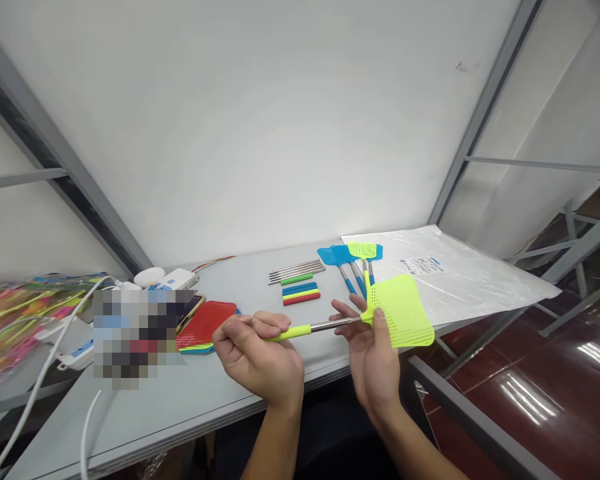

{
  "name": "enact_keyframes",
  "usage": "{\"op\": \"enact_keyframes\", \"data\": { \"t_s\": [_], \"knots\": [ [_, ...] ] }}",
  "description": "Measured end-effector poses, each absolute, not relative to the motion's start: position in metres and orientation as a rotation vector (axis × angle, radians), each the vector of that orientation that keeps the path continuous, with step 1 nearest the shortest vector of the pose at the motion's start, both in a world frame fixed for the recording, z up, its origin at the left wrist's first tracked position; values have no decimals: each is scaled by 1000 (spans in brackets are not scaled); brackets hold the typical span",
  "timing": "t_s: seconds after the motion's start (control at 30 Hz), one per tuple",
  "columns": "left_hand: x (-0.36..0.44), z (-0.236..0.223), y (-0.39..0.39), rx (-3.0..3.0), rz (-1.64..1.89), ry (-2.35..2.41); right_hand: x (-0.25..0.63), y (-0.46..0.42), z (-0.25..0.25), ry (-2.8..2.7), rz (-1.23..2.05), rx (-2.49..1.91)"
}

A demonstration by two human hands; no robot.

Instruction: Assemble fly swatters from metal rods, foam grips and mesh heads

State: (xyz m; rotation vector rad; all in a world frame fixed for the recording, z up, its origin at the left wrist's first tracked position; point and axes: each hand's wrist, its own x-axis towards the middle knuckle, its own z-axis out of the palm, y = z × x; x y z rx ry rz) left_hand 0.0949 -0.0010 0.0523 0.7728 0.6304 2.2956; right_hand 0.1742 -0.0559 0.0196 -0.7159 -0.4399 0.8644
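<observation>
- The yellow fly swatter [360, 317] is up in the air over the near edge of the tabletop [190, 393], held level between both hands. The mesh head sticks out to the right, past the edge and over the floor. If it slips, I'd guess it lands down there, not on the tabletop.
- The left hand [257, 357] has its fingers curled shut around the yellow grip end, which looks solid enough. The right hand [373, 353] is looser, fingers half open, thumb and fingertips pinching where the metal shaft meets the head.
- That joint looks like the weak spot. Twist or pull off-axis and the head could pop off or the thin telescopic shaft could bend.
- Just beyond the hands lie the blue and yellow fly swatters [353, 257], the coloured grip sleeves [300, 292] and the bare metal rods [296, 270]. A swing of the head could scatter those.
- The red swatter heads [205, 325] stacked to the left sit close to the left hand's knuckles, easy to nudge.
- The clear plastic bags [460, 273] at far right hang off the edge and could slide off.
</observation>
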Motion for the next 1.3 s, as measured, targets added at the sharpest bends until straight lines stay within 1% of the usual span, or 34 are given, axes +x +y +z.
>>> {"op": "enact_keyframes", "data": {
  "t_s": [0.1,0.17,0.23,0.33,0.47,0.53,0.6,0.67,0.7,0.93,1.1,1.3],
  "knots": [
    [104,41,-8,900,2227,617,178,-54,22,-490,875,-711],
    [113,30,-14,1121,2011,659,183,-52,22,-555,897,-721],
    [123,20,-20,1406,1746,662,190,-50,20,-593,849,-779],
    [133,14,-26,1821,1464,571,208,-49,19,-660,640,-943],
    [130,19,-27,2144,1120,579,239,-50,27,-840,455,-1157],
    [124,23,-26,2284,946,532,255,-43,34,-930,376,-1329],
    [117,27,-23,2382,868,507,271,-30,43,-1038,222,-1592],
    [110,28,-17,2419,883,551,286,-10,50,-1179,59,-1897],
    [105,28,-12,2418,907,589,294,1,53,-1226,35,-1982],
    [56,30,27,2332,1065,899,312,62,46,-1474,96,-2299],
    [29,34,37,2275,1198,1020,306,76,35,-1587,86,-2414],
    [6,38,40,2226,1351,1105,299,70,31,-1659,-8,-2380]
  ]
}}
